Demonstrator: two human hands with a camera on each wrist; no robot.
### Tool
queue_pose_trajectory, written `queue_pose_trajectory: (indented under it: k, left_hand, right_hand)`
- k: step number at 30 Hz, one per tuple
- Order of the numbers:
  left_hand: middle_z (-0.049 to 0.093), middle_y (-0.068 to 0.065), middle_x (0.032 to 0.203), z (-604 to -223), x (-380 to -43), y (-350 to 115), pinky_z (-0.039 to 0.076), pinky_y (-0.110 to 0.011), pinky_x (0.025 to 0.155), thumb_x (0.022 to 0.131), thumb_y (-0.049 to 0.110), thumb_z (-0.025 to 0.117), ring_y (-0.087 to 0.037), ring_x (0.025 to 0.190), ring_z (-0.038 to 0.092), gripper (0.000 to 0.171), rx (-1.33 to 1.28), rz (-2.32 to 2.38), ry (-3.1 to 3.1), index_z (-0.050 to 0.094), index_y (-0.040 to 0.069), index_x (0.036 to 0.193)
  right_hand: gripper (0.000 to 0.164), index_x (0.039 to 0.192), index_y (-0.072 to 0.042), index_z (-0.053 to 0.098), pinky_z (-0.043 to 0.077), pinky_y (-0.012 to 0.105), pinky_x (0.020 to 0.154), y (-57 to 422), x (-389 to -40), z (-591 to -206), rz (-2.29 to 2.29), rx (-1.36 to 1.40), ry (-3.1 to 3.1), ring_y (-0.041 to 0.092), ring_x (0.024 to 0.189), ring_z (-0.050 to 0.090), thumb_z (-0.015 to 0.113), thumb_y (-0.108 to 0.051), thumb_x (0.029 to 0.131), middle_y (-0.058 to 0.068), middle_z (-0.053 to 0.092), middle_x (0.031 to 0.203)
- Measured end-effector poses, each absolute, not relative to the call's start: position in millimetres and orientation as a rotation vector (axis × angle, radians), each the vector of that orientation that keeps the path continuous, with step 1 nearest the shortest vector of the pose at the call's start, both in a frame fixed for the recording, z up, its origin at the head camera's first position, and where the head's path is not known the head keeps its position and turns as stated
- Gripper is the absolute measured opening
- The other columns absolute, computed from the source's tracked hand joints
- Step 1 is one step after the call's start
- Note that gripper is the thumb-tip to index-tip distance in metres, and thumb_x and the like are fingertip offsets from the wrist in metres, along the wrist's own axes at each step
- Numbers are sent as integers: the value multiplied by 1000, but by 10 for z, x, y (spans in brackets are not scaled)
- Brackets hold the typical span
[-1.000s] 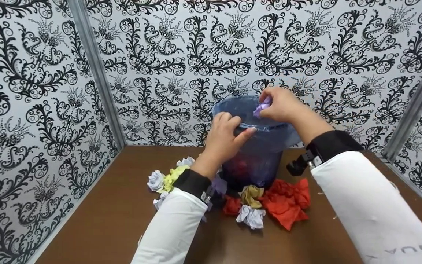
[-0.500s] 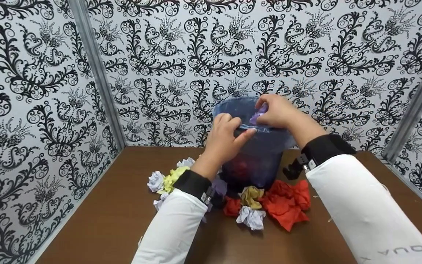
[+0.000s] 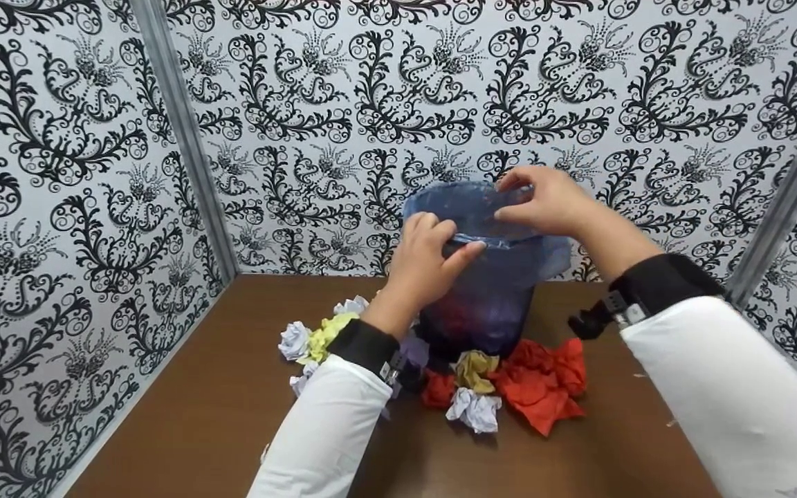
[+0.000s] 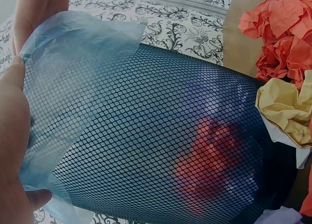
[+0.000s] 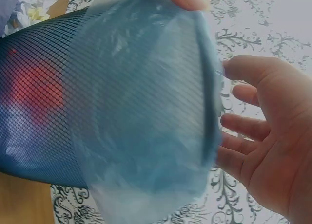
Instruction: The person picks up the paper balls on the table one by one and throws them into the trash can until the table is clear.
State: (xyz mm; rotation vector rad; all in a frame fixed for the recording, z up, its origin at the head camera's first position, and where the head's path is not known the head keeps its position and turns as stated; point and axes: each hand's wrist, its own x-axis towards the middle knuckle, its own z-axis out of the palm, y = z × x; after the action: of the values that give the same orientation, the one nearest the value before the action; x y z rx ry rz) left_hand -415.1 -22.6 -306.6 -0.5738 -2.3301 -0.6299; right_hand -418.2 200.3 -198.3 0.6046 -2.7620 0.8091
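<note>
A dark mesh wastebasket lined with a blue plastic bag stands on the table. My left hand grips its near rim, thumb outside and fingers over the edge. Over the right side of the mouth is my right hand, fingers spread and holding nothing; the right wrist view shows the bare palm. Through the mesh, a red crumpled paper shows low inside, with pale purple around it. The inside of the basket is mostly hidden from the head view.
Before the basket lie red crumpled papers, a tan one and a white one. To the left are a yellow crumpled paper and white ones, partly behind my left forearm. Patterned walls enclose the brown table.
My right hand lowered a purple crumpled paper into the basket's mouth and let it go; it has since risen and drawn back right, fingers parted. My left hand stays on the rim.
</note>
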Motion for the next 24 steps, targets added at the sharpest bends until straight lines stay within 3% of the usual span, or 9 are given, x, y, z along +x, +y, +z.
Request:
queue_pose_trajectory:
  k: [10, 14, 16, 21, 24]
  left_hand:
    - [50, 0, 102, -3070, -4154, -216, 48, -40, 99, 94, 74, 50, -21, 124, 45, 54, -568, -639, -2335, 57, 20, 91]
    - [49, -1, 101, -3073, -4160, -216, 49, -40, 98, 94, 74, 49, -21, 124, 45, 54, -568, -631, -2336, 57, 20, 91]
    - [50, -1, 102, -3069, -4163, -217, 49, -40, 99, 94, 75, 49, -21, 124, 45, 55, -566, -629, -2338, 57, 21, 92]
    - [51, 0, 104, -3062, -4157, -219, 48, -41, 102, 94, 75, 47, -21, 127, 45, 56, -560, -629, -2348, 58, 21, 93]
    - [51, 0, 104, -3058, -4152, -222, 48, -42, 103, 94, 76, 47, -21, 128, 45, 56, -560, -628, -2355, 58, 21, 94]
  right_hand:
    - [63, 133, -15, 60, 53, 56, 102, 2379, -3762, -1890, 848, 655, -2686, 36, 126, 62, 77, -54, 87, 14, 62, 138]
    - [59, 132, -16, 60, 55, 53, 99, 2583, -3606, -1940, 847, 662, -2660, 41, 124, 65, 77, -51, 88, 13, 59, 143]
    - [58, 134, -17, 60, 57, 47, 97, 2686, -3551, -1978, 834, 656, -2657, 41, 124, 65, 77, -49, 89, 12, 59, 145]
    - [55, 135, -13, 59, 55, 16, 87, 2942, -3474, -2155, 840, 656, -2632, 38, 125, 63, 78, -40, 91, 12, 61, 141]
    - [52, 135, -14, 60, 54, 11, 81, 3053, -3425, -2314, 881, 633, -2631, 39, 120, 66, 78, -38, 92, 12, 59, 142]
